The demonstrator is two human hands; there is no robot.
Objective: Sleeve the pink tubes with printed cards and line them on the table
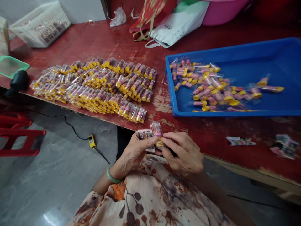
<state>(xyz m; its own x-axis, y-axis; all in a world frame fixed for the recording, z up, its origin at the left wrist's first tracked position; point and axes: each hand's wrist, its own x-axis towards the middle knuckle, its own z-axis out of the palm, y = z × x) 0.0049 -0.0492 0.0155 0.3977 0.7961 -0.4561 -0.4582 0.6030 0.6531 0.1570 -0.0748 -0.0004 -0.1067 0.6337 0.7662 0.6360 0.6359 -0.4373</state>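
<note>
Head view | small clear plastic tube with pink label and yellow cap (156,130) held upright, at near table (211,131) edge | left hand (134,153) and right hand (184,155) both pinch its capped lower end

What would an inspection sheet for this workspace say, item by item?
Surface: red table, paint worn at the near edge.
Job's things: tube with a yellow cap, held between both hands; paper slips beside it; rows of tubes laid on the table; blue tray holding loose tubes.
Clutter: bags, white basket and pink basin at the far edge; loose slips at the right.
Hands: left hand grips the paper slips; right hand pinches the tube.
Cables: black cable on the floor, with a yellow plug.
Surroundings: grey floor; red stool at the left.
</note>
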